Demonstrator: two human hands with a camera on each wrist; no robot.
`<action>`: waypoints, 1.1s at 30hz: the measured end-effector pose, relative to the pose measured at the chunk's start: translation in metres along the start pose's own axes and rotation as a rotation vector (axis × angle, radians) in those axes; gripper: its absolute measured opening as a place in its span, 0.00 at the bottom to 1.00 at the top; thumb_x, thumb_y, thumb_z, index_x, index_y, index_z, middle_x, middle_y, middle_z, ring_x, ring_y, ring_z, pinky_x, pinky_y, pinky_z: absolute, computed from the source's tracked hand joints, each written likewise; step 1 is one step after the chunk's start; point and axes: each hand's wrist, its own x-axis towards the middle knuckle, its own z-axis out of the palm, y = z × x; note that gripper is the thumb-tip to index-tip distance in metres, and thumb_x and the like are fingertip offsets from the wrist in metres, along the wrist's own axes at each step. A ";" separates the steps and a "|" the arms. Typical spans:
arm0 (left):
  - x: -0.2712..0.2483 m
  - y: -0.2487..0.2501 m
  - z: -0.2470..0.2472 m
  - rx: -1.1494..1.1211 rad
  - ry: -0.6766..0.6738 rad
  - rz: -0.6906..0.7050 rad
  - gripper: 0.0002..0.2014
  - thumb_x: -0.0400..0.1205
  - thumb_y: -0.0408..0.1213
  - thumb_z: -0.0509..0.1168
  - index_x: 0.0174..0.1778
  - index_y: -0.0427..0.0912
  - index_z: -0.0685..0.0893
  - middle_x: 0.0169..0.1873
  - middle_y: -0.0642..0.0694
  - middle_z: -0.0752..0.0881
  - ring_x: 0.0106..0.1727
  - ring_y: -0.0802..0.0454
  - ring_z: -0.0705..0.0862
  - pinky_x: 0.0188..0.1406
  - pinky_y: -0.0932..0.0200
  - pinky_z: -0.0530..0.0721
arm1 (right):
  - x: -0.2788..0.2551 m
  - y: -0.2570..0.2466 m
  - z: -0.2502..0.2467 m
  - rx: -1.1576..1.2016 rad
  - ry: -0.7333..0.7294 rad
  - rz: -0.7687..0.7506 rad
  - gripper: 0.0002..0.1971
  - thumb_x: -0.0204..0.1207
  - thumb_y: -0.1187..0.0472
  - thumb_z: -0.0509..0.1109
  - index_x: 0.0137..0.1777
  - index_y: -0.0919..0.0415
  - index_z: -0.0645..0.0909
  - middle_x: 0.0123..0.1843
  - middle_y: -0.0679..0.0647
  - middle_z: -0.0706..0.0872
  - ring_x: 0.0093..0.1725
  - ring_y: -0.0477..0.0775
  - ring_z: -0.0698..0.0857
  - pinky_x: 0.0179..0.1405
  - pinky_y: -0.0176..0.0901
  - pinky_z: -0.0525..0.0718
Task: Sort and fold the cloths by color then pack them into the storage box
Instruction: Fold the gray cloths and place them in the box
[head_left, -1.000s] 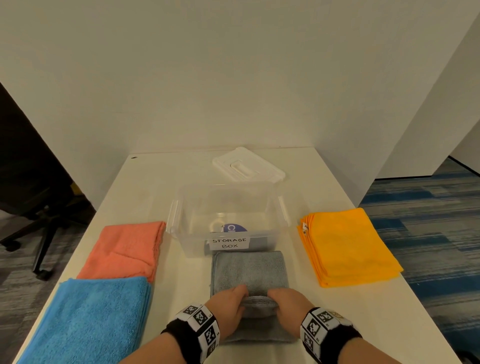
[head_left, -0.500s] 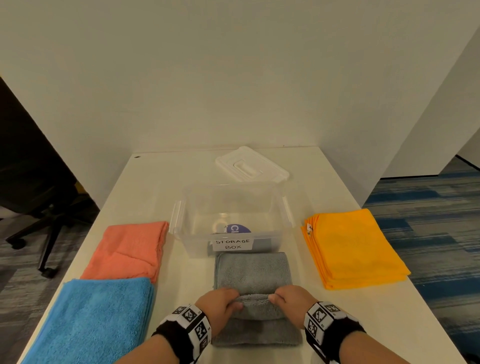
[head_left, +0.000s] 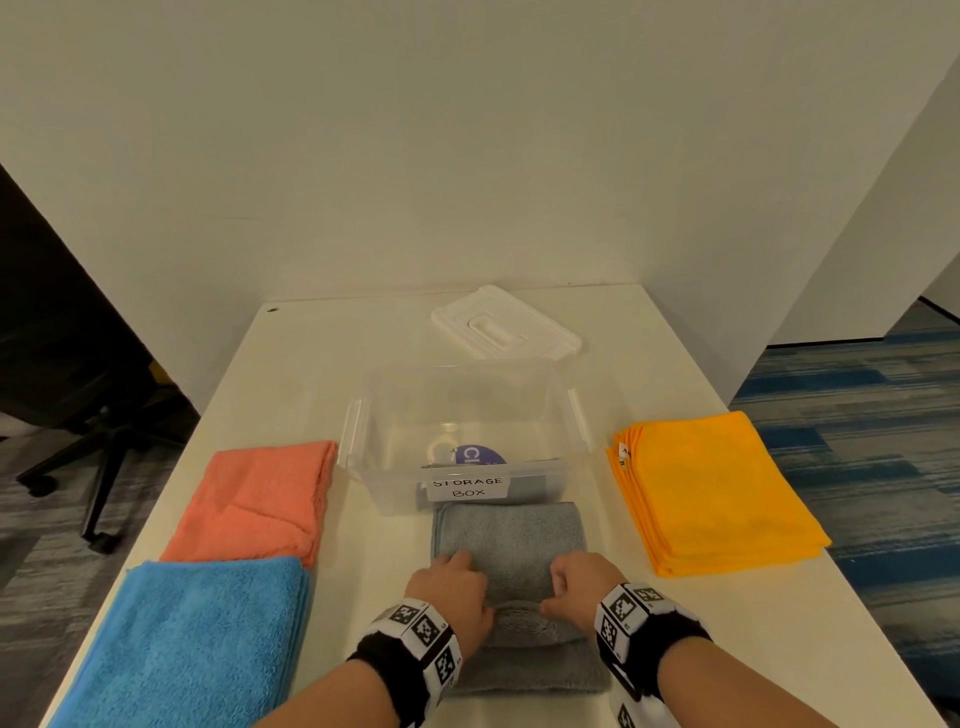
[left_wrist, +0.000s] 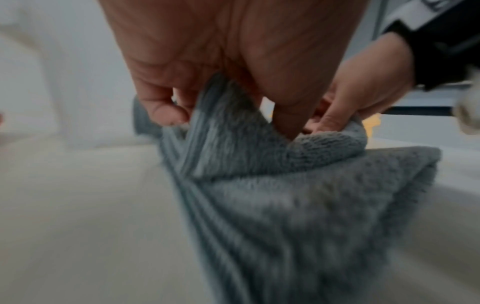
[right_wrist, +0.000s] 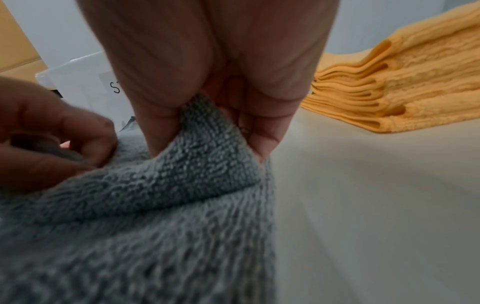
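A grey cloth (head_left: 511, 540) lies on the white table just in front of the clear storage box (head_left: 363, 431). My left hand (head_left: 457, 587) and right hand (head_left: 576, 582) each pinch a raised fold across the cloth's middle. In the left wrist view the left hand (left_wrist: 233, 115) pinches the grey cloth (left_wrist: 298, 205) between thumb and fingers. The right wrist view shows my right hand (right_wrist: 207, 127) gripping the fold of the grey cloth (right_wrist: 155, 216). Folded stacks lie around: orange-yellow (head_left: 717, 488) at right, coral (head_left: 260, 499) and blue (head_left: 192, 639) at left.
The box's white lid (head_left: 504, 325) lies behind the box. A label reading STORAGE BOX (head_left: 467, 488) is on the box's front, and a purple sticker shows inside. An office chair (head_left: 78, 389) stands left of the table. Carpet lies off the table's right edge.
Both hands, still holding the grey fold, have slid forward along the cloth toward the box. More of the cloth's near part now lies behind the wrists.
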 end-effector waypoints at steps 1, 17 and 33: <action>0.000 0.004 -0.004 0.024 0.034 0.021 0.15 0.82 0.44 0.62 0.62 0.43 0.77 0.64 0.45 0.73 0.66 0.44 0.72 0.62 0.49 0.76 | 0.001 0.000 0.000 0.012 0.001 -0.012 0.17 0.72 0.50 0.74 0.32 0.49 0.67 0.33 0.44 0.74 0.32 0.41 0.73 0.31 0.32 0.69; -0.007 0.024 0.020 0.003 -0.055 0.173 0.21 0.76 0.30 0.63 0.65 0.38 0.68 0.64 0.39 0.69 0.64 0.38 0.70 0.63 0.45 0.77 | -0.007 0.012 0.005 0.096 0.077 -0.139 0.16 0.77 0.64 0.66 0.35 0.43 0.69 0.40 0.41 0.77 0.40 0.42 0.77 0.44 0.35 0.77; 0.015 0.014 0.017 -0.012 -0.097 0.163 0.16 0.81 0.35 0.61 0.65 0.40 0.73 0.63 0.38 0.77 0.63 0.38 0.75 0.64 0.49 0.73 | -0.020 0.002 0.033 -0.258 0.272 -0.345 0.19 0.46 0.56 0.80 0.37 0.42 0.80 0.37 0.37 0.81 0.37 0.40 0.81 0.35 0.27 0.78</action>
